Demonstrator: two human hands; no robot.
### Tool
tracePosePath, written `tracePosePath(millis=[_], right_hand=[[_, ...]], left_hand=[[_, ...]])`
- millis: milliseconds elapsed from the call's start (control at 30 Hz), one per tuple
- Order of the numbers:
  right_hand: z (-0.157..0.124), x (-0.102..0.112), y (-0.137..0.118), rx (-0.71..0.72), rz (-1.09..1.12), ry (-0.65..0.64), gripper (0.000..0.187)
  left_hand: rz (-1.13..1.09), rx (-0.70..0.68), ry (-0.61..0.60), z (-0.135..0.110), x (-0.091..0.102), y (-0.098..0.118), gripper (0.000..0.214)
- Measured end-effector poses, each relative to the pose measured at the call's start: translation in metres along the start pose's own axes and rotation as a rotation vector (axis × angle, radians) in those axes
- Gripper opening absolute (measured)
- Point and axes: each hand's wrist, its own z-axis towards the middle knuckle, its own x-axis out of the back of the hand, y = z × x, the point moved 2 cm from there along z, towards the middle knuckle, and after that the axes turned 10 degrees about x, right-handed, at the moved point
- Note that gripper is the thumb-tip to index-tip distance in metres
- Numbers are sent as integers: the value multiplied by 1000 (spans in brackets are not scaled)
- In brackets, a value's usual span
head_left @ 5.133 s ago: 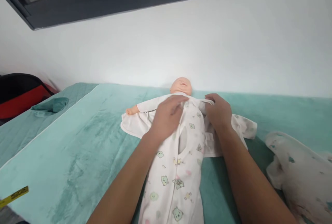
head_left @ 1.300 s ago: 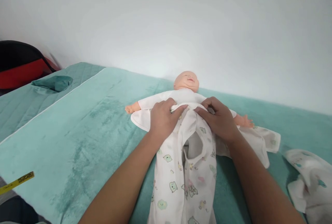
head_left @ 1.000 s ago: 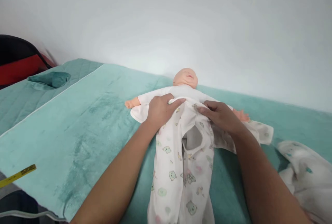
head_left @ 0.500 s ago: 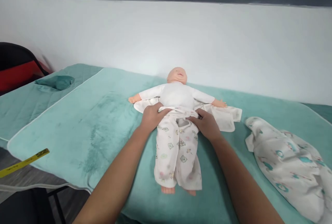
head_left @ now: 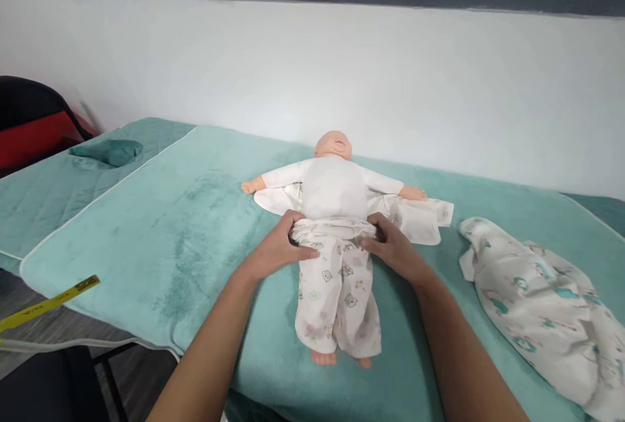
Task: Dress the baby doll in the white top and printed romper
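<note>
A baby doll [head_left: 334,187] in a white long-sleeved top lies on its back, arms spread. Printed white baby trousers [head_left: 336,305] cover its legs, bare feet showing below the hems. The waistband is bunched and folded at the belly. My left hand [head_left: 278,246] curls round the trousers' left edge, its fingers at the waistband and its thumb across the front. On the opposite side my right hand [head_left: 394,247] grips the waistband between thumb and fingers. Some fingertips of both hands are hidden. A white garment [head_left: 415,219] lies spread beneath the doll's arms.
A crumpled white cloth with teal prints [head_left: 541,311] lies at the right. The teal padded sheet [head_left: 122,246] covers the table against a white wall [head_left: 293,64]. Left are a yellow strip [head_left: 53,303], a teal opening in the quilted cover [head_left: 110,153] and a black-and-red chair [head_left: 39,135].
Both hands have shifted to the sides of the hips, the left thumb lower on the trousers. The waistband now sits lower and more folded, covering the gap in the front.
</note>
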Motion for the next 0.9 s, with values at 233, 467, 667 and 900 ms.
tracePosePath(millis=[233,467,667,900], right_hand=[[-5,-7,-7,-54,-109,48,36],[-14,-24,-11,-134,108,263,45],[-37,-27,-20,-68,9,57,45],[-61,-43,-27,-144,-208,262,31]], left_hand=[[181,-79,195,-1,-7,-7,29],[-74,-3,269,-5,-5,-9,30],[26,-40,125,-26,-9,-8,39],[131,-73,275,-46,-18,-20,33]])
